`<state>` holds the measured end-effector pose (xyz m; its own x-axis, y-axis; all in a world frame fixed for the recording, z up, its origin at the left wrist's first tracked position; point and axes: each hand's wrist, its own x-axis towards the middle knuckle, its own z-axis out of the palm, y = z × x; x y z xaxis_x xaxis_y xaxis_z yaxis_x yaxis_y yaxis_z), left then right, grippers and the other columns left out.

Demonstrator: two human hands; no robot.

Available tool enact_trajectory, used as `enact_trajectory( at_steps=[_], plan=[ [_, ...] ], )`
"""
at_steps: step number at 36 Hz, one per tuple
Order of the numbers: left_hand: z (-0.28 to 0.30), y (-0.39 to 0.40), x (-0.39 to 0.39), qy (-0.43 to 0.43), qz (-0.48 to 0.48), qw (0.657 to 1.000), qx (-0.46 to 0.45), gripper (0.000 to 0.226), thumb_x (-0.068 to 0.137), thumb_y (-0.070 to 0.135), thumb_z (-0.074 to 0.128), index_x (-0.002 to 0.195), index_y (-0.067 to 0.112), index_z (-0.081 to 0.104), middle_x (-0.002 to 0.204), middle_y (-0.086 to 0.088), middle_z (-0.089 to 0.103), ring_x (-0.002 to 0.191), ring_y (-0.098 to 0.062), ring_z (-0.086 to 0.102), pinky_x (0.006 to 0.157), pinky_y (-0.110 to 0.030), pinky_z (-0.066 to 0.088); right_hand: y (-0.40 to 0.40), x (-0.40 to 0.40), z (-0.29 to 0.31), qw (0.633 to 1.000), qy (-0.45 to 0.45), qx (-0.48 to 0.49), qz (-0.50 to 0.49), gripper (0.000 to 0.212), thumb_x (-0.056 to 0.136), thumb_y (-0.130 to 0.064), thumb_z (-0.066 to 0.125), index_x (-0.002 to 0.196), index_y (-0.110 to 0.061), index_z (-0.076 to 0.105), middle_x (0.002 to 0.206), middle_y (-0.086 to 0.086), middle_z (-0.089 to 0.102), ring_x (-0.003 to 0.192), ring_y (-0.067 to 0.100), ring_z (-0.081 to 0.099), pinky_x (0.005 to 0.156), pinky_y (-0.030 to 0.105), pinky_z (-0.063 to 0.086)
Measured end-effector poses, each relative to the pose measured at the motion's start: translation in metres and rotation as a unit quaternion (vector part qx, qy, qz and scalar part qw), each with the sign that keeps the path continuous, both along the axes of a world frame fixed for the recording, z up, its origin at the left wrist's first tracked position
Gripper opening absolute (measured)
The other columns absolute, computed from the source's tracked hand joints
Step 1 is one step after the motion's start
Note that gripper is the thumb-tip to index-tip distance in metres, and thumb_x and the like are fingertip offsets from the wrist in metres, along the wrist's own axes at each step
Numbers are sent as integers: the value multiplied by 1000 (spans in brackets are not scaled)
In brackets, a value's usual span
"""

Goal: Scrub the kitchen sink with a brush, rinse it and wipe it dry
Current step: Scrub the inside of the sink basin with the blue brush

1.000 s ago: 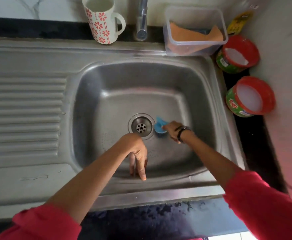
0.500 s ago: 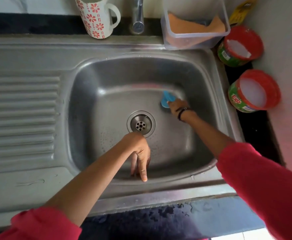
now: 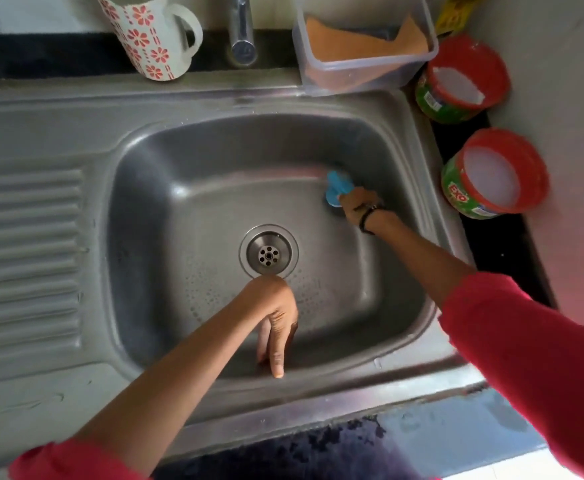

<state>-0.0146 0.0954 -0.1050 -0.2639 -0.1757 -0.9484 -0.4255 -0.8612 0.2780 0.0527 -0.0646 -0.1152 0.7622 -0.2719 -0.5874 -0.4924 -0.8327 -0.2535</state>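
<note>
Scrubbing stage, by my read. Right hand (image 3: 359,206) is closed around the blue brush (image 3: 337,190), pressing it into the sink (image 3: 214,161) basin's far right corner where floor meets wall. Left hand (image 3: 275,317) holds nothing; its fingers (image 3: 277,362) point down against the near wall, likely bracing my lean. Orange cloth (image 3: 363,43) waits in its tub behind the sink for drying.
</note>
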Motion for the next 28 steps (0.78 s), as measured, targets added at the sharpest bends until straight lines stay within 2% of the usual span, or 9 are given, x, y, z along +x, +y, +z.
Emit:
enact_trajectory(
  at_steps=[3, 7, 9, 14, 17, 19, 23, 25, 28],
  plan=[
    [-3, 1, 0, 4, -6, 1000, -7, 46, 76, 31, 76, 113, 6, 64, 108, -4, 70, 83, -7, 64, 100, -28, 40, 0, -53, 7, 998, 54, -16, 20, 46, 102, -28, 33, 145, -11, 32, 150, 12, 35, 132, 32, 40, 106, 33, 31],
    [-4, 3, -3, -10, -10, 1000, -13, 58, 76, 34, 75, 125, 10, 56, 114, -4, 68, 95, -8, 60, 93, -26, 40, 7, -111, 15, 991, 127, -37, 4, 46, 103, -31, 29, 146, -16, 31, 147, 9, 39, 129, 30, 44, 105, 35, 35],
    [-2, 3, -2, -6, -4, 1000, -12, 57, 77, 33, 74, 126, 9, 55, 113, -5, 68, 99, -9, 60, 94, -25, 38, 9, -109, 14, 992, 121, -39, -9, 45, 103, -31, 29, 146, -17, 31, 147, 8, 40, 128, 30, 44, 104, 35, 35],
    [1, 3, 2, -12, -5, 1000, -28, 56, 75, 34, 76, 122, 9, 59, 111, -4, 69, 82, -5, 61, 71, -18, 40, 3, -38, -4, 999, 31, 12, -6, 46, 101, -34, 33, 145, -19, 34, 150, 5, 35, 130, 30, 42, 106, 33, 32],
    [-2, 6, 2, -15, -14, 1000, -22, 58, 75, 38, 75, 123, 10, 58, 111, -4, 69, 101, -11, 62, 86, -23, 40, -1, 3, -11, 999, 10, 9, -50, 49, 100, -33, 37, 138, -2, 42, 141, 19, 44, 127, 33, 46, 101, 33, 36],
    [-3, 11, 1, -4, 6, 1000, -7, 59, 75, 40, 75, 124, 13, 56, 106, -2, 70, 106, -12, 63, 97, -28, 38, 1, 7, -16, 998, 1, 11, -64, 49, 99, -33, 39, 136, -2, 44, 139, 20, 47, 126, 33, 47, 101, 33, 37],
    [2, 25, -1, 1, 54, 998, -27, 58, 80, 39, 70, 129, 14, 52, 90, 6, 65, 101, -11, 60, 83, -24, 38, 20, -40, -22, 999, 21, 8, -44, 47, 99, -33, 38, 131, -1, 48, 132, 23, 52, 120, 36, 50, 95, 35, 41],
    [5, 36, -1, -19, 73, 996, -44, 66, 78, 41, 72, 133, 16, 47, 100, 5, 63, 96, -13, 58, 88, -24, 40, 31, -68, -18, 999, 53, 6, -8, 46, 101, -33, 35, 131, 0, 47, 131, 23, 52, 120, 37, 50, 96, 37, 40],
    [4, 58, 5, -61, 74, 995, -41, 87, 67, 47, 79, 139, 24, 37, 122, -1, 61, 109, -17, 58, 103, -34, 40, 49, -95, -18, 997, 74, 17, 21, 46, 100, -37, 34, 126, -2, 50, 124, 21, 57, 113, 35, 55, 94, 38, 43]
  ],
)
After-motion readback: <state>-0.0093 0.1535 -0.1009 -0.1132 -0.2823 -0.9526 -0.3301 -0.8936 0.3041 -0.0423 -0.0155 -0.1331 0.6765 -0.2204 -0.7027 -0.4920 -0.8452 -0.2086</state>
